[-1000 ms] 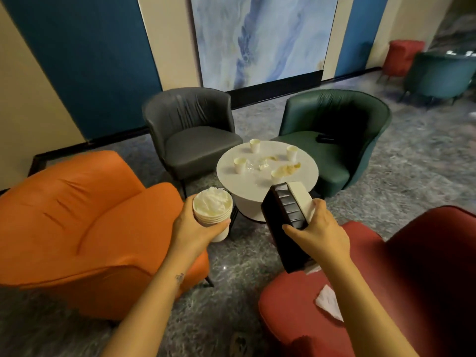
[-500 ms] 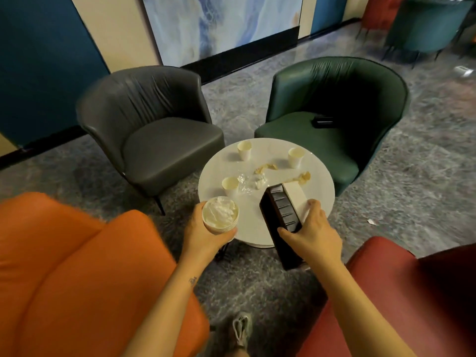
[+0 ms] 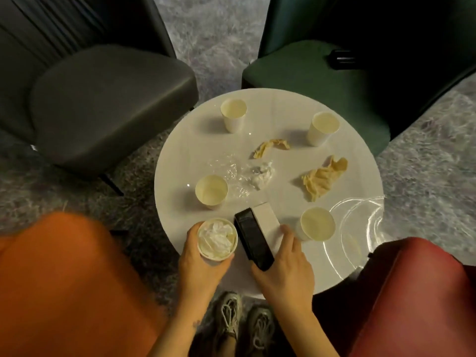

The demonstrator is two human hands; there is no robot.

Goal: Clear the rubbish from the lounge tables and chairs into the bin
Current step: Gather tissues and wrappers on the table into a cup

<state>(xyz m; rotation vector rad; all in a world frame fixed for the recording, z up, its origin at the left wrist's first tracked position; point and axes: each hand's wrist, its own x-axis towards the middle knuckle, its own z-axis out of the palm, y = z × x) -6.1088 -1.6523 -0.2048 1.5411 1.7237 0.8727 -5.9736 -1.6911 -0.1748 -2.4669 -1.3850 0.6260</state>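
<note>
Rubbish on the round white table [image 3: 280, 117]: four cream paper cups [image 3: 233, 114] at 11, 1, 8 and 5 o'clock, two crumpled tan napkins [image 3: 323, 180], a white tissue wad [image 3: 262, 173] and clear plastic film [image 3: 231, 171] mid-table. My left hand [image 3: 199, 266] grips a tissue-stuffed paper cup [image 3: 217, 239], which I take to be the collector. My right hand [image 3: 284, 266] curls round a black-and-white box [image 3: 253, 239] at 6; I can't tell if the box touches the table. It ties that hand up. A clear plastic plate [image 3: 360, 228] sits at 4, and there's a black object [image 3: 342, 59] on the green chair seat [image 3: 309, 78].

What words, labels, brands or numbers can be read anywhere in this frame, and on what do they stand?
None can be read.
Paper cups: plain, no print visible.
Black-and-white box in the right hand: no legible marking.
Small mark on the left forearm: too small to read.
Dark object on the green chair: too dark to read.
</note>
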